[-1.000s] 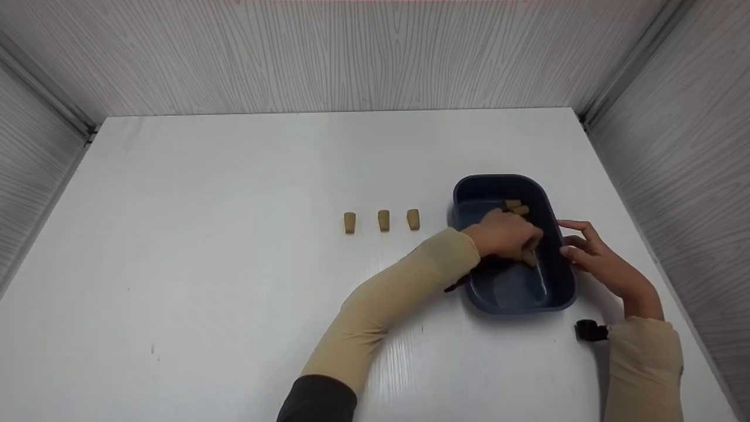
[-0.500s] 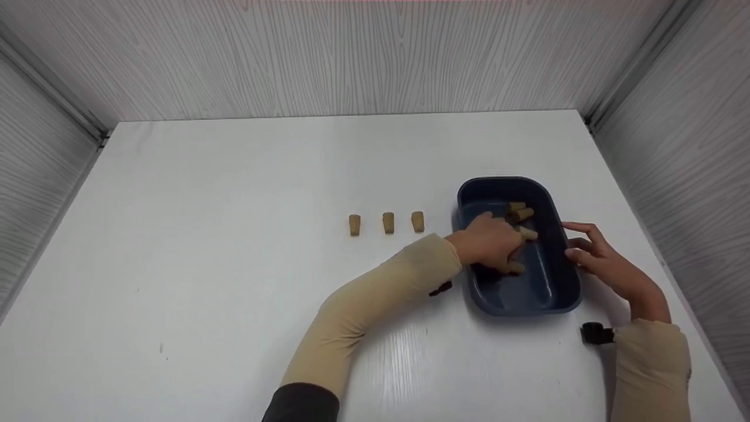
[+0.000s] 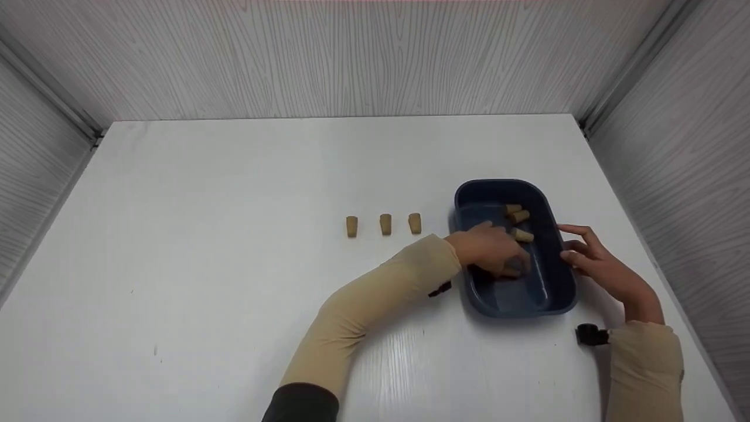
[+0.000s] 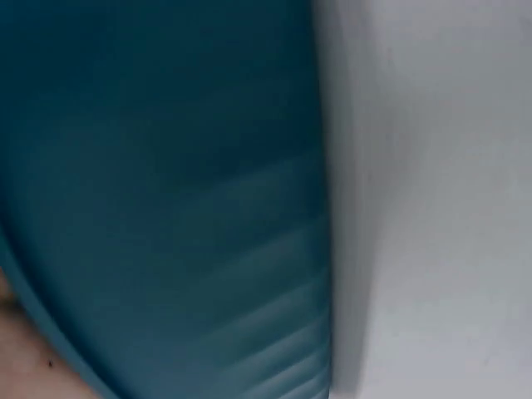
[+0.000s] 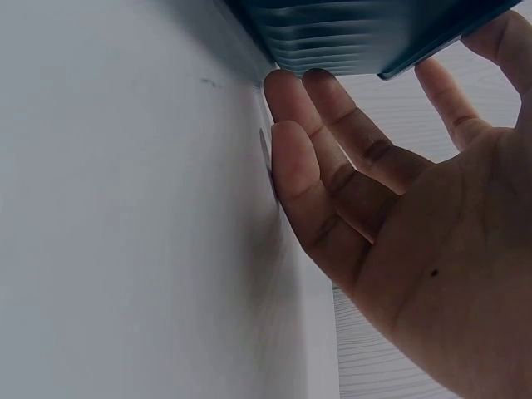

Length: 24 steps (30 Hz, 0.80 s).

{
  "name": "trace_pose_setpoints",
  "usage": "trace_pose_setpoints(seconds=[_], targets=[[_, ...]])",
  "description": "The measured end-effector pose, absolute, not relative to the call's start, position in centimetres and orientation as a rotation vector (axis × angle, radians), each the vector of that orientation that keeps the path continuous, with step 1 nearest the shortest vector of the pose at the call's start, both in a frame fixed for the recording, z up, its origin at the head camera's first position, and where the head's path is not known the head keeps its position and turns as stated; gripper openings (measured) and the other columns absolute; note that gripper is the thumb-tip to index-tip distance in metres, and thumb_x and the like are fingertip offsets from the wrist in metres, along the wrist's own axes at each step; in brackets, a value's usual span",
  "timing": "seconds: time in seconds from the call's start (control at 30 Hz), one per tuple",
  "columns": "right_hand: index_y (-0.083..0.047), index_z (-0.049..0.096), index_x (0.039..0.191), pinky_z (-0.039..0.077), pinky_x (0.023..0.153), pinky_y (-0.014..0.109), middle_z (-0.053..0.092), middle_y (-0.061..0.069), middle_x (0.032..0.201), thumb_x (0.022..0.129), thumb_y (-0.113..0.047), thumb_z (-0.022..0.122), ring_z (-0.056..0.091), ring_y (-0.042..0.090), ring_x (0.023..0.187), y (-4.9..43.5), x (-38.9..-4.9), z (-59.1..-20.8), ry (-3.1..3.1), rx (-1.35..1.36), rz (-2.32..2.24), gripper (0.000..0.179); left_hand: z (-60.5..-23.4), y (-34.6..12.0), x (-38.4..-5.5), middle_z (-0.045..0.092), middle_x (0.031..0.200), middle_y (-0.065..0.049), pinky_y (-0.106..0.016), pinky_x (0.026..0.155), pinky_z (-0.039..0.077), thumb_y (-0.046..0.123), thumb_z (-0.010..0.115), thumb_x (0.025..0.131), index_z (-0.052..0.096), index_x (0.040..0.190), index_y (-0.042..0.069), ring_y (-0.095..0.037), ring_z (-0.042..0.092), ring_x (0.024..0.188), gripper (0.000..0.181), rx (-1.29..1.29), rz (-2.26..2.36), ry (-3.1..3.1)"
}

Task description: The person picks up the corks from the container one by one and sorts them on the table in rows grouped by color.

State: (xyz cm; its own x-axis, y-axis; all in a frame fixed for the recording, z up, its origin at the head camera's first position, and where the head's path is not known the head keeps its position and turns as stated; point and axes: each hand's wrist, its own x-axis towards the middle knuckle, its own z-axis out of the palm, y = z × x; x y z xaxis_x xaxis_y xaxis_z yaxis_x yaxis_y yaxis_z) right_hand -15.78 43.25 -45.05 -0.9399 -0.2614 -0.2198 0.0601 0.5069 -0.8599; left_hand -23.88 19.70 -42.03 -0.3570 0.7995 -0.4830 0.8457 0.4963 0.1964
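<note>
Closest to us, tan sleeves (image 3: 375, 316) come in over the white surface (image 3: 234, 264), a small black device (image 3: 592, 334) jutting from the right cuff. Here's the dark blue tub (image 3: 559, 287), round-cornered and smooth, a light streak glinting inside. Left hand (image 3: 491, 246) is down in it, fingers bent around the nearest cork (image 3: 511, 272), mostly covered; whether they're pinching it, I can't tell. Over on the tub's right side, the right hand (image 3: 603, 266) has its fingers spread and gently curved, thumb and index touching the tub. Beyond the left fingers, a paler cork (image 3: 521, 235) lies tilted on the tub floor, and behind that a pair of corks (image 3: 519, 217) sits close together by the far end. Out left on the surface, three corks (image 3: 385, 224) make a neat, spaced row: stubby, matte brown, tapering towards us. Farthest off, the grey wood-grained wall (image 3: 351, 58).
</note>
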Motion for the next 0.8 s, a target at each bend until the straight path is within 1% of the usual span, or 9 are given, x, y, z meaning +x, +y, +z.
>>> trace_pose_setpoints(seconds=[0.2,0.33,0.43,0.5,0.57,0.63,0.67,0.73,0.8], targets=[[-0.024,0.021,0.150,0.044,0.083,0.017,0.048,-0.001,0.121,0.104,-0.025,0.042,0.055,0.000,0.103,43.0,-16.0,-45.2,2.410,-0.201,-1.428,0.051,-42.3,19.6,-23.9,0.058,0.129,0.021,-0.041,0.116,0.023,0.042,0.050,0.099,0.059,0.125,0.044,-0.012,0.046,0.129,0.027,1.380,-0.092,2.236],[-0.024,0.021,0.150,0.044,0.083,0.017,0.047,-0.001,0.121,0.104,-0.025,0.042,0.054,-0.001,0.103,43.1,-16.0,-45.2,2.417,-0.195,-1.420,0.050,-42.0,19.2,-23.8,0.063,0.120,0.018,-0.037,0.109,0.031,0.039,0.051,0.098,0.061,0.121,0.041,-0.009,0.054,0.113,0.025,1.420,-0.059,2.251],[-0.025,0.021,0.150,0.044,0.082,0.017,0.046,-0.001,0.121,0.104,-0.025,0.042,0.053,-0.002,0.103,43.2,-16.0,-45.2,2.428,-0.183,-1.406,0.050,-41.6,18.7,-23.8,0.064,0.116,0.016,-0.035,0.103,0.035,0.039,0.052,0.097,0.062,0.118,0.038,-0.010,0.055,0.104,0.023,1.432,-0.025,2.260],[-0.025,0.021,0.149,0.044,0.081,0.017,0.046,0.000,0.121,0.104,-0.025,0.042,0.052,-0.002,0.103,43.2,-16.0,-45.1,2.437,-0.175,-1.397,0.050,-41.1,18.3,-23.8,0.063,0.118,0.015,-0.035,0.102,0.036,0.040,0.054,0.096,0.061,0.117,0.037,-0.011,0.053,0.105,0.023,1.427,-0.006,2.264],[-0.024,0.021,0.149,0.044,0.081,0.017,0.046,0.001,0.122,0.104,-0.026,0.042,0.052,-0.003,0.103,43.2,-16.0,-45.1,2.445,-0.168,-1.386,0.050,-40.7,17.8,-23.7,0.057,0.132,0.016,-0.035,0.100,0.036,0.041,0.059,0.093,0.061,0.117,0.036,-0.012,0.052,0.106,0.024,1.426,0.024,2.268],[-0.024,0.021,0.150,0.044,0.082,0.016,0.045,0.004,0.124,0.104,-0.026,0.042,0.052,-0.003,0.103,43.2,-16.0,-45.1,2.450,-0.163,-1.378,0.050,-40.2,17.1,-23.7,0.049,0.143,0.017,-0.033,0.095,0.038,0.042,0.064,0.090,0.062,0.115,0.035,-0.012,0.052,0.103,0.026,1.443,0.073,2.273],[-0.024,0.021,0.150,0.045,0.082,0.016,0.044,0.005,0.125,0.104,-0.027,0.042,0.052,-0.004,0.104,43.2,-16.0,-45.1,2.449,-0.160,-1.377,0.050,-40.0,16.7,-23.7,0.051,0.142,0.016,-0.032,0.091,0.039,0.042,0.066,0.088,0.063,0.115,0.034,-0.012,0.053,0.100,0.028,1.463,0.104,2.281],[-0.025,0.020,0.150,0.044,0.082,0.015,0.043,0.007,0.126,0.104,-0.028,0.042,0.051,-0.004,0.104,43.3,-15.9,-45.1,2.453,-0.155,-1.365,0.051,-39.6,15.7,-23.7,0.056,0.137,0.012,-0.029,0.082,0.040,0.043,0.070,0.085,0.064,0.114,0.032,-0.010,0.053,0.093,0.031,1.499,0.172,2.303],[-0.026,0.020,0.150,0.044,0.082,0.014,0.042,0.007,0.127,0.104,-0.030,0.042,0.050,-0.005,0.105,43.4,-15.9,-45.0,2.456,-0.146,-1.353,0.051,-39.2,14.6,-23.7,0.065,0.120,0.009,-0.028,0.074,0.041,0.043,0.072,0.084,0.065,0.112,0.029,-0.009,0.055,0.087,0.031,1.540,0.239,2.330]])
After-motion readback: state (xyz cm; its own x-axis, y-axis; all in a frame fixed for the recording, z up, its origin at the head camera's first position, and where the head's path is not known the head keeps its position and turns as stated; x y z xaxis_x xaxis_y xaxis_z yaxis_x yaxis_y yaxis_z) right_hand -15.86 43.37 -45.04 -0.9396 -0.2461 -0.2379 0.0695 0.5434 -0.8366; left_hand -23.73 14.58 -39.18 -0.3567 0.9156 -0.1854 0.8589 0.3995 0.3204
